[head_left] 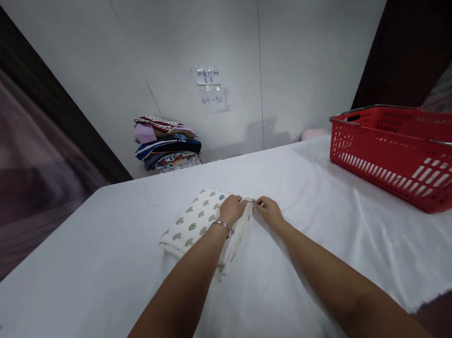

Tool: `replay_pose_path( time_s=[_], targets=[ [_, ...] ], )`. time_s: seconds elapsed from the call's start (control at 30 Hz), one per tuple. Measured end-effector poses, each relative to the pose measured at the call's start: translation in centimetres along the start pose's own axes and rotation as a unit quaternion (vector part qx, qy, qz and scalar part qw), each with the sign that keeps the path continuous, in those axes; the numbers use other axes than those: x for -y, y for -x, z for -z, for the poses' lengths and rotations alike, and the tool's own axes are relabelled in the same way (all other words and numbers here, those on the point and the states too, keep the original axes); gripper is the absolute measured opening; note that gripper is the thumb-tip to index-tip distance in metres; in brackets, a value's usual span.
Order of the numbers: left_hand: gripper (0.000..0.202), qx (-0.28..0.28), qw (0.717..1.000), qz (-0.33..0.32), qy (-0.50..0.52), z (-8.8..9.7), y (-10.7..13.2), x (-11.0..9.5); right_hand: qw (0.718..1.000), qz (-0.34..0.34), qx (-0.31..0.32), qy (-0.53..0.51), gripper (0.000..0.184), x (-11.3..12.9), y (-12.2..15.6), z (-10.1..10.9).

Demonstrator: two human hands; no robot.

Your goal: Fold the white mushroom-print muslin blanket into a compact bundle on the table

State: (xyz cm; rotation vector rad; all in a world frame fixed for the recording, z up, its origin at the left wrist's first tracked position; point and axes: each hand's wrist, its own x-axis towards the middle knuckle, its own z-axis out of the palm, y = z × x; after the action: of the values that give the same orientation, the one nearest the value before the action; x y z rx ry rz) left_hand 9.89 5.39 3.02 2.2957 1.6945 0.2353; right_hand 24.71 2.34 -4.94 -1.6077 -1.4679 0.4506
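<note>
A white cloth printed with grey mushroom-like shapes and a few blue and green marks lies folded in layers on the white-covered table. My left hand, with a bracelet at the wrist, is closed on the cloth's upper right part. Just right of it, my right hand pinches the far right corner, which is lifted a little off the table. Between the hands and the front edge, the cloth's right side hangs in loose folds. My left forearm hides part of its near side.
A red plastic basket with metal handles stands at the table's right. Beyond the far edge is a stack of folded fabrics against the wall. Two paper notes are taped above. A sheer curtain hangs at left.
</note>
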Motion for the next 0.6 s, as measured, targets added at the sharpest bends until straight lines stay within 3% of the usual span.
replay_pose_path(
  time_s=[0.27,0.6],
  targets=[
    [0.032,-0.012,0.999,-0.002,0.049,-0.3,0.2,0.1,0.997,-0.001,0.03,0.066,0.033,0.9,0.2,0.1],
    [0.033,-0.021,0.998,0.001,0.067,-0.6,0.3,0.2,0.998,0.008,0.01,0.066,0.017,1.2,-0.1,-0.2]
  ],
)
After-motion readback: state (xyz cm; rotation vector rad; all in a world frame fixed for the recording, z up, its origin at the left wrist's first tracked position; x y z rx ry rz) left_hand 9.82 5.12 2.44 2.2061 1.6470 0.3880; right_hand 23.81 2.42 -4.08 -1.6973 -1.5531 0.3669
